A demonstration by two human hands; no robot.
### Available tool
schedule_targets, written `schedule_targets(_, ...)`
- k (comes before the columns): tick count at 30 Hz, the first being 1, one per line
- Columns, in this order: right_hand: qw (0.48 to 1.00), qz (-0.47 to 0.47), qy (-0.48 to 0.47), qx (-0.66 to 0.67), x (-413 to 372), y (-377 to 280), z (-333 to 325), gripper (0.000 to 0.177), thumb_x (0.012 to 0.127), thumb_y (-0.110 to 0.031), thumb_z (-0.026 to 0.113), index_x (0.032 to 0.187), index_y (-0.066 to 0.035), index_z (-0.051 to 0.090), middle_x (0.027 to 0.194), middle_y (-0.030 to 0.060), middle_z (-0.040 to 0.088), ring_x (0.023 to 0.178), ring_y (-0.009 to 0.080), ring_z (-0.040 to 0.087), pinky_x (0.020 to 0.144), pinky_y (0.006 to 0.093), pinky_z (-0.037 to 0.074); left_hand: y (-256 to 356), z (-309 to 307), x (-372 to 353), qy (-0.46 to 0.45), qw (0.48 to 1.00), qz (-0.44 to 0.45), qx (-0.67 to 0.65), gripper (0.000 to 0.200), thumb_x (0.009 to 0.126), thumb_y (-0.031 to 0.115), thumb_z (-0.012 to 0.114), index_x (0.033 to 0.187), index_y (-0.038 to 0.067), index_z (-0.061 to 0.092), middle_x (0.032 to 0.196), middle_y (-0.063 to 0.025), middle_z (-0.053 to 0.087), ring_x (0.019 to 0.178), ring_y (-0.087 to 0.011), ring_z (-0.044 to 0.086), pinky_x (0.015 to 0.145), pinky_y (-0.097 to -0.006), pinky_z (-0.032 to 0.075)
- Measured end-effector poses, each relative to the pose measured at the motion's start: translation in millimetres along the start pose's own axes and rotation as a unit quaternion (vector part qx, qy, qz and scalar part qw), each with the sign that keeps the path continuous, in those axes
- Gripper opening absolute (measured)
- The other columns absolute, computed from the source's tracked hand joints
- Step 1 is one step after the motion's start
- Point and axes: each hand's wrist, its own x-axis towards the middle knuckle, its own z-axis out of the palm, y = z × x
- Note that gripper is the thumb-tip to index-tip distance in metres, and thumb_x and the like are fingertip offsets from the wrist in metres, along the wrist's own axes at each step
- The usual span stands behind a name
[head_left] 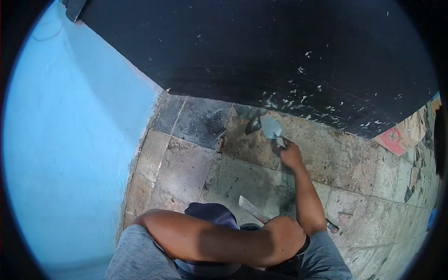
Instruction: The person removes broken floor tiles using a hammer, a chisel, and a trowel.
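Note:
My right hand (290, 155) is closed around the handle of a trowel (270, 127), whose pale blade lies at the floor close to the dark wall. Just left of the blade is a dark broken tile piece (253, 124). My left forearm crosses in front of my body, and my left hand (287, 234) rests bent near my right upper arm. It looks curled, though its fingers are hidden. A pale flat bar (252, 208) sticks out beside it, its lower end reaching toward the hand; I cannot make out whether it is gripped.
A dark board-like wall (261, 51) with pale scuffs stands ahead, and a light blue wall (70, 154) on the left. Dark tiles (201, 117) lie in the corner. At right are a sack (400, 135), several shards (410, 186) and a small black tool (332, 226).

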Motion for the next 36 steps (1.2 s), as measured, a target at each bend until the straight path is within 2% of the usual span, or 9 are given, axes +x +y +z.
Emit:
schedule_targets(8,0.940,0.089,0.002,0.329,-28,12,72,0.039,0.098,-0.015,0.063,0.137,-0.006,0.059,0.082,0.0009,0.063,0.063,0.0099,0.053,0.057,0.0286,0.045,6,-5,-7,-0.016,1.000,-0.016,-0.007,0.026,0.088,0.015,0.057,0.105,-0.002,0.066,0.093,-0.0168,0.071,0.093,-0.0285,0.069,0.072,-0.0407,0.059)
schedule_targets(12,0.968,0.016,0.041,0.246,-21,23,84,0.043,0.098,-0.018,0.064,0.138,-0.005,0.058,0.092,0.0029,0.066,0.075,0.0116,0.057,0.062,0.0287,0.046,8,4,-10,0.028,0.998,-0.047,-0.025,0.024,0.088,0.015,0.057,0.101,-0.002,0.068,0.091,-0.0168,0.072,0.091,-0.0288,0.070,0.071,-0.0409,0.059)
schedule_targets(15,0.935,0.077,-0.015,0.346,-22,16,58,0.044,0.097,-0.021,0.066,0.138,-0.007,0.059,0.095,0.0084,0.069,0.072,0.0152,0.060,0.059,0.0317,0.050,3,-4,-10,0.025,0.999,-0.035,-0.016,0.022,0.087,0.015,0.057,0.096,0.000,0.070,0.089,-0.0167,0.072,0.089,-0.0289,0.070,0.070,-0.0405,0.059)
schedule_targets(19,0.961,0.150,-0.045,0.228,-23,-9,2,0.042,0.095,-0.021,0.067,0.135,-0.007,0.061,0.097,0.0116,0.070,0.076,0.0160,0.062,0.062,0.0320,0.051,7,-16,-11,0.014,0.998,-0.057,0.020,0.019,0.086,0.012,0.061,0.094,0.007,0.078,0.095,-0.0123,0.075,0.090,-0.0261,0.072,0.071,-0.0386,0.057)
schedule_targets(22,0.984,-0.135,-0.107,-0.043,-42,22,-42,0.041,0.093,-0.021,0.069,0.131,-0.008,0.064,0.100,0.0174,0.072,0.079,0.0235,0.068,0.071,0.0370,0.052,5,-31,-17,-0.061,0.998,-0.022,0.014,0.021,0.088,0.016,0.063,0.101,0.006,0.077,0.100,-0.0147,0.075,0.091,-0.0287,0.072,0.072,-0.0449,0.055)
schedule_targets(25,0.969,0.146,-0.190,0.068,-55,-11,-60,0.040,0.090,-0.023,0.070,0.127,-0.008,0.066,0.107,0.0225,0.071,0.097,0.0351,0.070,0.085,0.0414,0.051,2,-28,-17,-0.038,0.999,-0.019,-0.013,0.021,0.088,0.016,0.063,0.099,0.005,0.077,0.098,-0.0147,0.075,0.088,-0.0278,0.073,0.069,-0.0456,0.055)
schedule_targets(28,0.989,0.049,-0.137,0.028,-54,-2,-34,0.038,0.091,-0.023,0.068,0.125,-0.006,0.065,0.109,0.0244,0.070,0.105,0.0432,0.066,0.089,0.0436,0.050,3,-24,-4,-0.025,1.000,0.004,0.009,0.021,0.086,0.014,0.063,0.098,0.005,0.077,0.098,-0.0137,0.075,0.089,-0.0269,0.073,0.068,-0.0417,0.056)
schedule_targets(31,0.992,0.030,-0.116,0.048,-45,-15,-4,0.042,0.091,-0.025,0.068,0.127,-0.002,0.064,0.106,0.0207,0.071,0.083,0.0314,0.069,0.079,0.0405,0.053,5,-2,11,0.035,0.999,0.004,-0.016,0.018,0.084,0.011,0.062,0.091,0.008,0.078,0.092,-0.0105,0.075,0.087,-0.0244,0.073,0.067,-0.0363,0.057)
schedule_targets(36,0.997,0.049,-0.036,0.044,3,-31,92,0.044,0.093,-0.029,0.066,0.129,-0.003,0.063,0.115,0.0248,0.068,0.109,0.0412,0.065,0.094,0.0426,0.049,-1,-3,6,0.008,1.000,0.014,-0.002,0.020,0.085,0.013,0.059,0.092,0.001,0.073,0.086,-0.0161,0.072,0.084,-0.0292,0.070,0.068,-0.0395,0.060)
